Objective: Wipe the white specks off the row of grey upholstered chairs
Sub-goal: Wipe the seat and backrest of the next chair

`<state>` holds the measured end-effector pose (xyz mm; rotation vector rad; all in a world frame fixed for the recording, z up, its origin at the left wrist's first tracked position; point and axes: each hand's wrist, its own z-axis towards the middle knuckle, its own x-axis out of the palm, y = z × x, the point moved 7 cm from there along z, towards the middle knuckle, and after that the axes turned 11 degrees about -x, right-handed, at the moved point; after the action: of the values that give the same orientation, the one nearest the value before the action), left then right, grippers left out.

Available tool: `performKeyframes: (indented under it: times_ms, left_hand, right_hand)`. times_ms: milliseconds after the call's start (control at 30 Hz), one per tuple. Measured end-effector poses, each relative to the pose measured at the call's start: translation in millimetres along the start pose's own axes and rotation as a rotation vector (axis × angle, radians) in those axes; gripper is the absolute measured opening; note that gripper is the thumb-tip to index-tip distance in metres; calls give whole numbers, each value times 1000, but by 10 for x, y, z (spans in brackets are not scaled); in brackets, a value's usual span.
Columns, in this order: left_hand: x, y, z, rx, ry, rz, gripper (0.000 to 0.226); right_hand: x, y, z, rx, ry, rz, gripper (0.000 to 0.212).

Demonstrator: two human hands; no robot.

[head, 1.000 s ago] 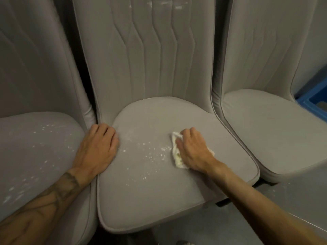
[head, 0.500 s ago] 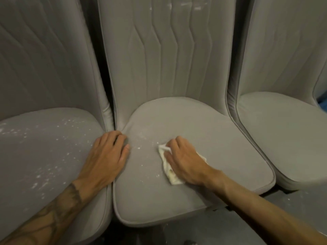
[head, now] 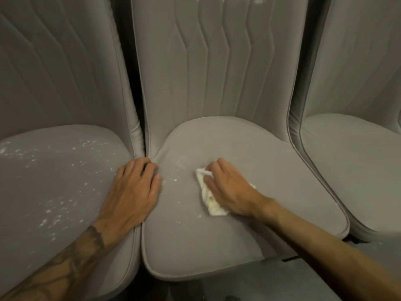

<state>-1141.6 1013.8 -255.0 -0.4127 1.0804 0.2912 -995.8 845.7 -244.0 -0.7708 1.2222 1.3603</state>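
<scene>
Right hand, flat on the cloth, has swept leftward; fewer white specks remain at frame centre. Left hand rests open, empty.

Three grey, matt, velvety fabric-upholstered chairs with smooth stitched channels and piped seams, chalky white specks dusting the nap, and a crumpled, soft white cloth, yellowed in its folds.
</scene>
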Motion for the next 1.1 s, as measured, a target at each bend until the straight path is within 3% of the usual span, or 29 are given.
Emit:
performKeyframes:
  times_ms: [133, 333, 400, 533, 600, 733, 933, 1000, 1100]
  left_hand:
    - [-1, 2, 9, -21, 18, -4, 25]
    - [-5, 15, 6, -44, 35, 1, 25]
    - [-14, 9, -1, -54, 41, -1, 25]
    - [-10, -5, -6, -72, 73, -3, 26]
    - [-12, -5, -3, -81, 79, 0, 26]
    - [-26, -12, -5, -86, 78, 17, 28]
    - [-20, -14, -8, -93, 98, 31, 29]
    - [-19, -10, -4, -100, 104, 24, 29]
    - [-31, -16, -6, -107, 104, 13, 29]
  right_hand:
    - [-119, -595, 200, 332, 8, -170, 32]
    - [173, 243, 157, -111, 22, 2, 29]
    - [109, 10, 207, -37, 5, -19, 27]
    - [11, -532, 476, 295, -5, -198, 32]
    - [102, -317, 550, 216, -14, -153, 32]
    - [228, 218, 346, -121, 31, 30, 29]
    - [104, -553, 696, 255, 10, -182, 32]
    - [176, -410, 787, 227, -3, -155, 32]
    - [306, -24, 679, -13, 22, -35, 30]
